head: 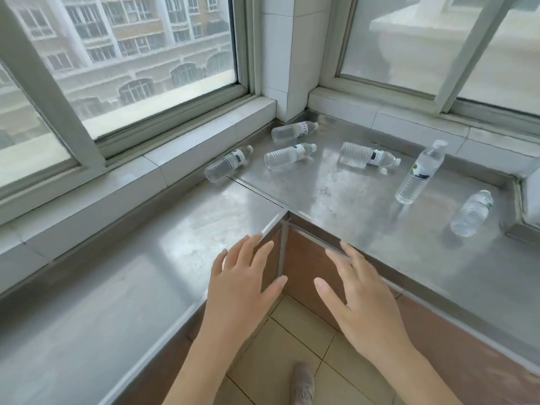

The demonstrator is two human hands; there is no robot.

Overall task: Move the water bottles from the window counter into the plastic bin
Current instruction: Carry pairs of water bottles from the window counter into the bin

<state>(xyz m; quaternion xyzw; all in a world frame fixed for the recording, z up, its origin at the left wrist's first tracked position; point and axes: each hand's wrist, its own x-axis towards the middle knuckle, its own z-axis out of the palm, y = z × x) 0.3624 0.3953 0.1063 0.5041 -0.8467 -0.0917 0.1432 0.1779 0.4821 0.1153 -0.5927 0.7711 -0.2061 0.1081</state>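
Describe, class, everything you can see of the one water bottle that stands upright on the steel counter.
The upright water bottle is clear ribbed plastic with a white cap and a pale label bearing a dark band and a green mark. It looks full of water and sealed. It stands on its base on the steel counter, on the right part, near the window, appearing to lean because of the wide lens. Only the counter touches it; a lying bottle is close by, apart.

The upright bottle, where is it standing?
The upright bottle stands on the counter at the right of the head view, between a lying bottle and another near the right edge.
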